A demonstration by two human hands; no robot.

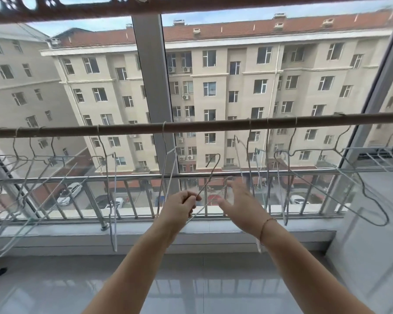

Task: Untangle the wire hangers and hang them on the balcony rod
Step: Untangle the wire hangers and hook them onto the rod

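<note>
A brown balcony rod runs across the view at mid height. Several white wire hangers hang from it: a bunch at the left, single ones near the middle and more at the right. My left hand is shut on one loose wire hanger, whose hook points up below the rod. My right hand is beside that hanger with its fingers spread, reaching toward the hanger's right side; whether it touches the wire is unclear.
A steel railing and large window panes with a grey frame post stand behind the rod. A white ledge runs under the railing. A white rack sticks out at the right. Tiled floor lies below.
</note>
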